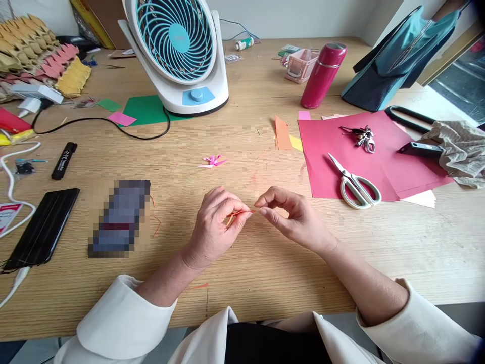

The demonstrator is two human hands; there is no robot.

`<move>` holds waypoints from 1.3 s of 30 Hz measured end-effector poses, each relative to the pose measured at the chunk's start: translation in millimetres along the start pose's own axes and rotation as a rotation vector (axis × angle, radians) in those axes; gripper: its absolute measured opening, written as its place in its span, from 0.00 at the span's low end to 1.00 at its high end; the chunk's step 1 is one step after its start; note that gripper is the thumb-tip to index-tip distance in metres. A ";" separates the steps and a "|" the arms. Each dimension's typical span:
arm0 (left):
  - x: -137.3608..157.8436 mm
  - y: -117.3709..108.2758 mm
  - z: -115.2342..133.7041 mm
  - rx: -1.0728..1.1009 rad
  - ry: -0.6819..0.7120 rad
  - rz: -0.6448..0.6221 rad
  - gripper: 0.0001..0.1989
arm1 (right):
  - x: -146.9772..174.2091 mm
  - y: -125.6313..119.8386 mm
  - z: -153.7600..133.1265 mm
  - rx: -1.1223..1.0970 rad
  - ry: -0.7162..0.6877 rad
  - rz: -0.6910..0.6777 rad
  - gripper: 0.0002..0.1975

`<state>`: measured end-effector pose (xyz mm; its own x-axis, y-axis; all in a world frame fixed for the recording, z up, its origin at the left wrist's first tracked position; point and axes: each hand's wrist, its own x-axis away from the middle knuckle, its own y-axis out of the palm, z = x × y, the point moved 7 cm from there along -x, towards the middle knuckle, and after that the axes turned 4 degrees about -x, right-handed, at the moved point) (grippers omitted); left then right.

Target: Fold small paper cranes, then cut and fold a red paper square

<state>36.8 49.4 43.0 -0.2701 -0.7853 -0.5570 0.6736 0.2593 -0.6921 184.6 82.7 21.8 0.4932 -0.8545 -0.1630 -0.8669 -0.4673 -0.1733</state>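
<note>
Between my two hands is a small piece of folded orange paper [239,213], held just above the wooden table. My left hand [217,217] pinches it between thumb and fingers, which cover most of it. The fingertips of my right hand [290,215] close on its thin pointed right end. How the paper is folded under my fingers I cannot make out. Beyond my hands lies a small pink and white folded paper crane [212,161]. Thin orange paper scraps [156,225] are on the table to the left of my left hand.
A white fan [180,55] stands at the back. Scissors [356,184] and keys [364,137] lie on red paper [322,151] at right, near a pink flask [324,76]. A blurred phone [119,217], black marker [63,161] and power bank [41,227] are at left.
</note>
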 end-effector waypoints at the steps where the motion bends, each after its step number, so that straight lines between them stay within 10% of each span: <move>1: 0.0 -0.2 0.3 -0.004 -0.005 -0.001 0.05 | 1.1 1.0 -4.9 0.058 -0.067 0.000 0.04; 17: 2.2 0.4 3.4 0.005 0.015 0.000 0.06 | 9.6 11.9 -21.3 0.426 -0.401 -0.027 0.05; 26: 0.8 2.5 5.7 0.047 0.006 -0.019 0.06 | 9.0 14.8 -16.7 0.382 -0.349 -0.055 0.06; 39: 6.0 20.4 -26.1 0.616 -0.414 -0.058 0.09 | 3.5 19.4 3.8 0.059 -0.020 -0.020 0.06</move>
<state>31.0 64.6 13.5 -0.1175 -0.9673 -0.2250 0.9629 -0.0555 -0.2642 169.8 71.5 14.1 0.5124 -0.8401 -0.1779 -0.8512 -0.4697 -0.2341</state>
